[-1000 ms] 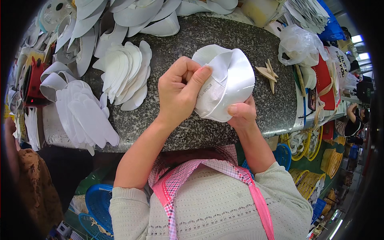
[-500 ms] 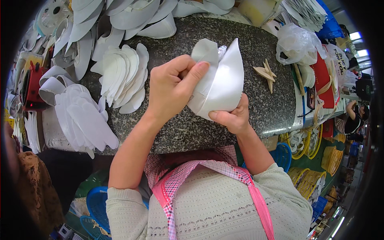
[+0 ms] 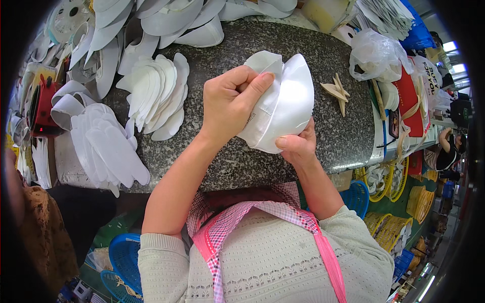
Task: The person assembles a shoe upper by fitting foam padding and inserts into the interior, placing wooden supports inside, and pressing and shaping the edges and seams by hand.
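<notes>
Left hand (image 3: 227,106): at the middle of the frame we see thumb and curled fingers pinching the left part of a white curved piece (image 3: 291,101).
Right hand (image 3: 300,145): we see it grasping the lower right of that same piece, thumb on the near face; its other fingers are mostly hidden from us.
Piece's place: just right of the frame's centre, over the speckled counter (image 3: 242,171); we see its two flaps part at the top.
Fanned stack (image 3: 157,93): thin white cutouts, upper left of centre.
Long flat cutouts (image 3: 108,144): we see these piled left of centre, beside a white curved band (image 3: 64,103).
Top edge: large white curved parts (image 3: 187,25) overlap, upper left to centre.
Right of the piece: we see beige pointed strips (image 3: 337,94) crossed on the counter, with a clear plastic bag (image 3: 376,55) above, upper right.
Lower right: yellow baskets (image 3: 385,231).
</notes>
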